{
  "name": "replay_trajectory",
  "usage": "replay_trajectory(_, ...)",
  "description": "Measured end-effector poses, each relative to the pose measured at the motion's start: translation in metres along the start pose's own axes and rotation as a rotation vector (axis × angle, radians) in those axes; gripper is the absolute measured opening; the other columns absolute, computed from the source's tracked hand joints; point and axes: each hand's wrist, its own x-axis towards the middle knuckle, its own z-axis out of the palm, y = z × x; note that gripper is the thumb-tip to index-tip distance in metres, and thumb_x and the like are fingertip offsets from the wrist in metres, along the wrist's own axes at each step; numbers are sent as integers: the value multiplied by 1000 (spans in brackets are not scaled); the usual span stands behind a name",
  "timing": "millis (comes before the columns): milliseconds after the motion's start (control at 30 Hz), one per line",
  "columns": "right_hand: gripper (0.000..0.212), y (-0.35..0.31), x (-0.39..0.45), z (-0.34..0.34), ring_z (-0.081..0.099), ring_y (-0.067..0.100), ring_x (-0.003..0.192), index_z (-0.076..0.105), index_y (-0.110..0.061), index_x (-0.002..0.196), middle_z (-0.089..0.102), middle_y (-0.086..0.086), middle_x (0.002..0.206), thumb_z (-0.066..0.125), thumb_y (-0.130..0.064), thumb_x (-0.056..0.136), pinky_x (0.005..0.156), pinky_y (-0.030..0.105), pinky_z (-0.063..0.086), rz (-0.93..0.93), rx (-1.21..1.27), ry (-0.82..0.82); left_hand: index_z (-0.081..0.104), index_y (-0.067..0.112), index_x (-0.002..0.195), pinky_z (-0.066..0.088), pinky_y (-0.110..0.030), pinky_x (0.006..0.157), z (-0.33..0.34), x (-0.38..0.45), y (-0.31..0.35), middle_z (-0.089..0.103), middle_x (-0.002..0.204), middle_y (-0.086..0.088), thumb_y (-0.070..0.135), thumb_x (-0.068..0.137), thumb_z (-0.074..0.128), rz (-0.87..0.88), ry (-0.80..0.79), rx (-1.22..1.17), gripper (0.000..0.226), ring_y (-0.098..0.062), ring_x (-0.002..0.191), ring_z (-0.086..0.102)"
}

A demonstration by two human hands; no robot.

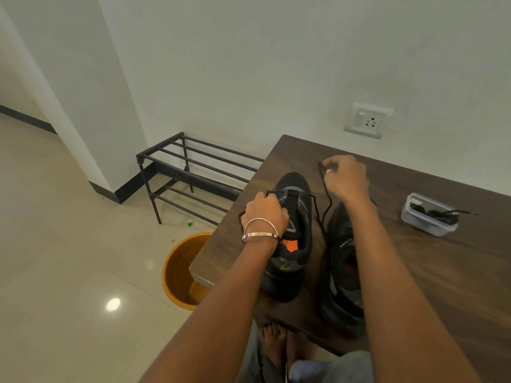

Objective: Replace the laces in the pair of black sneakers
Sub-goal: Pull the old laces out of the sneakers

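Two black sneakers stand side by side on the dark wooden table (414, 272), toes pointing away from me. My left hand (264, 214), with bangles on the wrist, grips the left sneaker (293, 236) at its lace area, where a black lace crosses the front eyelets. Raised beyond the shoes, my right hand (344, 176) pinches the free end of the black lace (323, 205), which trails down between the two shoes. My right forearm partly covers the right sneaker (343, 272).
A clear plastic box (431, 217) holding black laces sits on the table to the right. An orange bucket (179, 272) stands on the floor by the table's left corner. A black metal shoe rack (193, 172) is against the wall.
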Motion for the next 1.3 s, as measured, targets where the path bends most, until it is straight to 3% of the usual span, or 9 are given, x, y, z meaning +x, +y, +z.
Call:
replay_trajectory(233, 16, 0, -3, 1, 64, 28, 104, 72, -7, 103, 69, 12, 108, 64, -2, 91, 91, 39, 54, -155, -99, 228, 61, 17, 119, 49, -42, 85, 0, 0, 0, 54, 115, -6, 36, 93, 52, -2, -6, -1, 34, -29, 106, 56)
replay_trajectory(333, 16, -9, -7, 12, 62, 19, 103, 72, -11, 107, 68, 5, 112, 64, -10, 93, 92, 30, 49, -208, -21, -35, 62, 16, 118, 50, -42, 84, 1, 0, 0, 54, 113, -6, 36, 93, 52, 0, -2, 2, 34, -30, 105, 56)
replay_trajectory(433, 25, -16, -16, 34, 53, 27, 117, 67, -12, 119, 58, 10, 127, 55, -15, 98, 101, 41, 45, -262, -300, -319, 63, 15, 115, 48, -40, 80, 1, -1, 0, 54, 109, -6, 36, 92, 53, 7, 10, -1, 32, -29, 101, 57)
replay_trajectory(533, 25, -20, -22, 39, 37, 35, 126, 59, -8, 119, 43, 15, 134, 50, -17, 99, 104, 51, 36, -223, -516, -391, 59, 20, 123, 47, -41, 83, 1, -2, -1, 54, 114, -7, 37, 92, 54, 14, -3, -8, 36, -30, 106, 55)
replay_trajectory(700, 22, -21, -19, 39, 35, 36, 124, 59, -7, 112, 42, 17, 132, 49, -18, 95, 99, 45, 38, -160, -464, -448, 58, 33, 127, 34, -48, 99, 1, -1, 1, 54, 119, -2, 40, 93, 53, 3, -12, 63, 35, -27, 114, 52)
replay_trajectory(833, 27, -6, -9, 43, 47, 36, 118, 66, -3, 106, 57, 17, 118, 48, -16, 90, 99, 45, 39, 32, -136, -482, 59, 34, 127, 26, -53, 106, 1, -1, 3, 55, 121, -1, 38, 94, 51, -20, -22, 95, 33, -26, 117, 52)
replay_trajectory(933, 25, -10, -5, 35, 62, 27, 98, 63, 3, 109, 65, 16, 104, 54, -7, 88, 88, 39, 48, 321, 534, -447, 57, 33, 129, 23, -59, 108, 2, 0, 6, 55, 124, -1, 36, 95, 52, -5, -46, 160, 35, -27, 119, 51)
replay_trajectory(1033, 14, -22, -3, 15, 39, 11, 68, 61, -8, 91, 57, 3, 86, 50, -1, 94, 61, 25, 34, 448, 913, -375, 59, 31, 127, 22, -61, 108, 3, 0, 9, 56, 121, 0, 35, 93, 54, 10, -62, 192, 34, -28, 118, 52)
replay_trajectory(1300, 15, -71, -19, -76, 37, 7, 66, 65, -4, 95, 65, -3, 78, 52, 2, 92, 52, 20, 31, 141, 1416, -174, 63, 28, 120, 21, -62, 108, 1, -4, 13, 56, 121, 2, 34, 93, 53, 25, -65, 253, 29, -26, 118, 52)
